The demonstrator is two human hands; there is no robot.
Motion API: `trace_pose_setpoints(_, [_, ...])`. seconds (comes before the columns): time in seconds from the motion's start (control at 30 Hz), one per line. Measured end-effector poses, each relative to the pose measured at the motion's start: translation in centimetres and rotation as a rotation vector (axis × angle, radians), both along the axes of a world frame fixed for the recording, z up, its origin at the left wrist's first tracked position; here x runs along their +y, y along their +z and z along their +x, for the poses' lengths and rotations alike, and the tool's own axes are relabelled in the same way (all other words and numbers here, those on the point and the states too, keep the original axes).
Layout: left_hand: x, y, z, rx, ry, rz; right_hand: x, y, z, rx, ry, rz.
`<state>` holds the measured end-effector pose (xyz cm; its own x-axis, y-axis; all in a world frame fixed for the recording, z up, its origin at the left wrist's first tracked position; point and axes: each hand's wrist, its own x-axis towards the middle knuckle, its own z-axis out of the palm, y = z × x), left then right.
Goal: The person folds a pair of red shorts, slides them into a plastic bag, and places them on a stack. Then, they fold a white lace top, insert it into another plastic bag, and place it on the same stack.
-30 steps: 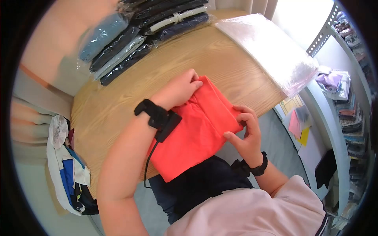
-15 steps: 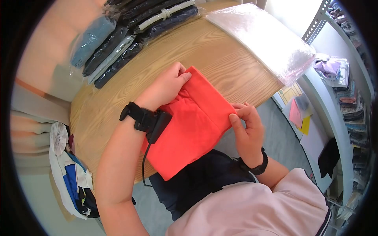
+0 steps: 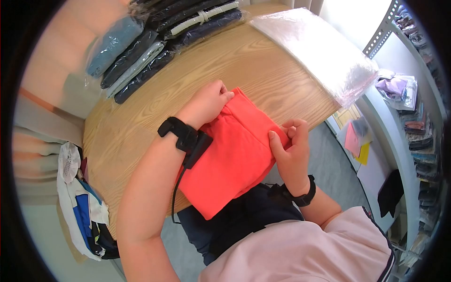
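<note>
A folded coral-red garment (image 3: pixel 225 164) with a wide seamed band along its far edge lies partly on the wooden table (image 3: pixel 131 136) and reaches past its near edge over my lap. My left hand (image 3: pixel 210 102) pinches the far left corner of the band between thumb and fingers. At the right end of the band, my right hand (image 3: pixel 293 152) grips the cloth, thumb on top and fingers behind. The inner layers are hidden.
Bagged folded clothes (image 3: pixel 155 51) are stacked at the back left. Clear plastic bags (image 3: pixel 319 51) lie at the back right. Shelves of packed clothes (image 3: pixel 418 136) curve along the right. White and blue cloth (image 3: pixel 82 207) hangs at the left. A cable (image 3: pixel 174 202) trails from my left wrist.
The garment's right edge has been drawn inward by my right hand, and the band now bends there. My left hand has moved slightly right, still pinching its corner.
</note>
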<state>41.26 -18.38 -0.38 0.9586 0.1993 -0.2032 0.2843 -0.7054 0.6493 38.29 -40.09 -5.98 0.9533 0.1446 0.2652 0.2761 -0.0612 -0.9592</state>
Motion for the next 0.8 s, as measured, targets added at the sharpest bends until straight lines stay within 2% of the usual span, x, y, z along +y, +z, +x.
trace_pose_setpoints(0.17, [1.3, -0.9, -0.4, -0.115, -0.062, 0.074, -0.2, 0.1, 0.3, -0.053, 0.004, -0.091])
trace_pose_setpoints(0.2, [0.9, 0.3, -0.8, -0.117, -0.060, 0.076, -0.3, 0.1, 0.3, -0.050, 0.016, -0.098])
trace_pose_setpoints(0.27, [-0.7, 3.8, -1.7, 0.303, -0.031, -0.016, -0.8, 0.1, 0.5, -0.041, 0.034, -0.124])
trace_pose_setpoints(0.33, [-0.9, 3.3, -1.9, 0.308, -0.042, 0.024, -1.4, -0.3, 0.9, -0.032, 0.055, -0.155])
trace_pose_setpoints(0.4, [-0.9, 1.8, -2.3, 0.315, -0.056, 0.054, -2.3, -1.1, 1.2, -0.240, -0.080, -0.239])
trace_pose_setpoints(0.43, [-0.8, 0.9, -2.5, 0.226, -0.041, 0.024, -3.0, -1.3, 1.1, -0.236, -0.080, -0.248])
trace_pose_setpoints(0.5, [-1.0, 0.0, -2.9, 0.135, -0.028, -0.016, -4.5, -1.4, 1.1, 0.102, -0.142, 0.259])
trace_pose_setpoints(0.53, [-1.4, 0.1, -3.4, 0.131, 0.011, -0.069, -5.7, -2.6, 1.0, 0.214, -0.053, 0.339])
trace_pose_setpoints(0.57, [-1.8, 0.1, -3.7, 0.126, 0.048, -0.122, -6.7, -3.3, 0.6, 0.211, -0.056, 0.329])
trace_pose_setpoints(0.6, [-2.1, -0.3, -3.8, 0.123, 0.045, -0.132, -7.6, -3.8, 0.0, 0.520, 0.182, 0.479])
trace_pose_setpoints(0.63, [-2.4, -0.7, -4.0, 0.108, 0.081, -0.270, -8.2, -4.2, -0.3, 0.829, 0.424, 0.623])
trace_pose_setpoints(0.67, [-2.7, -1.0, -4.1, 0.093, 0.118, -0.407, -8.6, -4.7, -0.4, 0.917, 0.734, 0.684])
trace_pose_setpoints(0.7, [-3.2, -0.8, -4.3, 0.087, 0.116, -0.414, -8.5, -4.4, -0.9, 0.913, 0.732, 0.676])
trace_pose_setpoints(0.77, [-4.5, -0.1, -4.9, 0.105, 0.249, -0.529, -7.7, -3.5, -2.5, 0.957, 0.931, 0.911])
trace_pose_setpoints(0.8, [-4.7, -0.4, -5.0, 0.098, 0.251, -0.532, -7.6, -3.4, -2.8, 0.955, 0.935, 0.905])
